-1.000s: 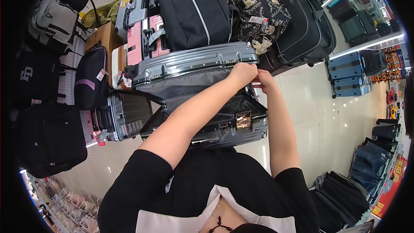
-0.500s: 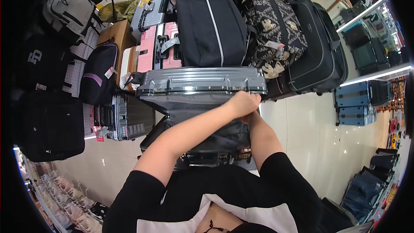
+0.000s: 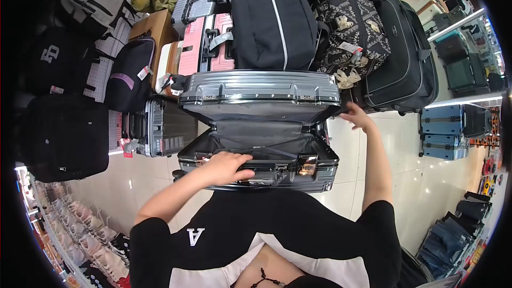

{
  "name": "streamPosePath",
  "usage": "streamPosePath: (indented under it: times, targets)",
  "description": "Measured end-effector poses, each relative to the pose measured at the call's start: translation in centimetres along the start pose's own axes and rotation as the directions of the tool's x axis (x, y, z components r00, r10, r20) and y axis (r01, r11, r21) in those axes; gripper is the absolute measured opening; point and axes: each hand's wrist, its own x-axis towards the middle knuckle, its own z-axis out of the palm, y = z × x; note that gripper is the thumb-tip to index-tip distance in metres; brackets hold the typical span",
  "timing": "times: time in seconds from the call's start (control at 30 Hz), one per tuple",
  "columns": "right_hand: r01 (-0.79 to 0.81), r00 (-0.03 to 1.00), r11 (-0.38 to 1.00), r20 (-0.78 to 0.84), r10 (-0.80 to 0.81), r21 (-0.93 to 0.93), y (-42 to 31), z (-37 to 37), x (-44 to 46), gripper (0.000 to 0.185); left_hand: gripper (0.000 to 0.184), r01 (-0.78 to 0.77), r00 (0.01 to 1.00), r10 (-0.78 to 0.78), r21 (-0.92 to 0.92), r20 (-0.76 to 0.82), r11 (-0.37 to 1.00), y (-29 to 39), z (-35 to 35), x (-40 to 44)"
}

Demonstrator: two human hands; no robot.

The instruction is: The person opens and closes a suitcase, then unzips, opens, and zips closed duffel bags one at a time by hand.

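Note:
A grey hard-shell suitcase (image 3: 261,86) lies open in front of me, its ribbed lid raised and leaning back. The dark lining and crossed straps (image 3: 256,144) show inside the lower half. My left hand (image 3: 229,167) is at the front rim of that lower half, near the latches, fingers stretched out with the thumb apart. Beside the lid's right corner is my right hand (image 3: 357,117), its fingers spread and holding nothing; whether a fingertip touches the lid I cannot tell.
Behind the lid stand a black bag (image 3: 273,21), a patterned duffel (image 3: 353,32), a pink suitcase (image 3: 192,48) and a large black suitcase (image 3: 408,53). Another grey suitcase (image 3: 165,128) stands close on the left. Blue suitcases (image 3: 442,122) are farther right on the tiled floor.
My hands were together at the lid's right front edge. Now they are apart: the left has moved down and left to the lower rim, the right outward. More of the suitcase's inside shows.

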Motion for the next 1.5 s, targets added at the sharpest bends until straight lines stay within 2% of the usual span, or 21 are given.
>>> streamPosePath:
  times: [0.03, 0.07, 0.1, 0.13, 0.2, 0.27, 0.33, 0.4, 0.47, 0.57, 0.63, 0.7, 0.77, 0.9, 1.07, 1.17, 1.5]
  targets:
    - [0.288, 0.949, 0.958, -0.136, -0.284, 0.013, -1.0, 1.1, -1.4, 0.089, 0.053, -0.023, 0.984, 0.032, 0.059, -0.173, 0.998, 0.2, 1.5, -0.9]
    - [0.427, 0.834, 0.874, -0.272, -0.480, -0.232, -3.7, 2.6, -3.2, 0.099, 0.050, -0.032, 0.936, 0.073, 0.122, -0.344, 0.992, 0.1, 2.9, -1.1]
    - [0.495, 0.658, 0.726, -0.340, -0.672, -0.478, -7.1, 4.3, -5.0, 0.110, 0.047, -0.027, 0.898, 0.083, 0.133, -0.431, 0.991, 0.1, 3.6, -0.7]
    - [0.502, 0.597, 0.613, -0.268, -0.756, -0.610, -9.7, 5.8, -6.2, 0.114, 0.044, -0.017, 0.854, 0.088, 0.142, -0.513, 0.990, 0.3, 4.5, -0.3]
    - [0.480, 0.513, 0.329, -0.044, -0.857, -0.813, -14.5, 9.1, -7.8, 0.105, 0.039, 0.019, 0.740, 0.100, 0.169, -0.666, 0.985, 0.8, 6.0, 0.9]
    - [0.471, 0.471, 0.224, 0.028, -0.882, -0.853, -16.4, 12.1, -5.5, 0.092, 0.039, 0.030, 0.709, 0.076, 0.137, -0.701, 0.990, 1.1, 6.8, 0.9]
    - [0.320, 0.530, 0.208, -0.008, -0.848, -0.924, -16.8, 13.5, -1.6, 0.073, 0.040, 0.007, 0.701, 0.101, 0.149, -0.706, 0.989, 0.9, 8.2, 0.2]
    - [0.274, 0.548, 0.235, -0.050, -0.835, -0.932, -17.4, 13.3, 0.9, 0.066, 0.039, -0.029, 0.694, 0.132, 0.156, -0.708, 0.987, 1.2, 9.3, -0.6]
    - [0.245, 0.533, 0.242, -0.078, -0.842, -0.939, -17.2, 13.1, 2.8, 0.062, 0.040, -0.035, 0.731, 0.132, 0.157, -0.669, 0.987, 1.7, 10.1, -1.6]
    - [0.214, 0.564, 0.257, -0.095, -0.820, -0.942, -17.8, 13.0, 3.9, 0.057, 0.039, -0.077, 0.816, 0.152, 0.155, -0.557, 0.985, 1.8, 11.4, -2.9]
    - [0.220, 0.553, 0.265, -0.103, -0.827, -0.939, -18.2, 13.0, 4.6, 0.053, 0.037, -0.114, 0.877, 0.149, 0.104, -0.457, 0.988, 1.8, 12.6, -3.5]
    - [0.207, 0.589, 0.279, -0.109, -0.801, -0.938, -18.8, 13.0, 5.0, 0.051, 0.033, -0.151, 0.925, 0.153, 0.033, -0.347, 0.988, 2.0, 13.7, -3.8]
    - [0.190, 0.613, 0.293, -0.120, -0.781, -0.937, -19.2, 13.2, 5.0, 0.045, 0.031, -0.170, 0.936, 0.168, 0.020, -0.309, 0.985, 1.9, 15.1, -4.2]
    - [0.178, 0.739, 0.380, -0.132, -0.661, -0.908, -20.1, 13.0, 4.7, 0.043, 0.027, -0.201, 0.931, 0.200, 0.029, -0.305, 0.979, 1.8, 18.4, -4.7]
    - [0.098, 0.745, 0.458, -0.240, -0.623, -0.883, -20.0, 13.8, 3.8, 0.052, 0.025, -0.166, 0.939, 0.163, 0.017, -0.304, 0.986, 2.0, 21.9, -5.5]
    - [0.050, 0.787, 0.439, -0.235, -0.571, -0.897, -20.3, 14.0, 1.8, 0.055, 0.025, -0.144, 0.938, 0.152, 0.047, -0.311, 0.988, 2.2, 22.2, -5.5]
    - [0.054, 0.793, 0.456, -0.240, -0.561, -0.888, -19.6, 14.6, -1.3, 0.061, 0.028, -0.121, 0.945, 0.145, 0.098, -0.294, 0.988, 2.6, 20.5, -5.4]
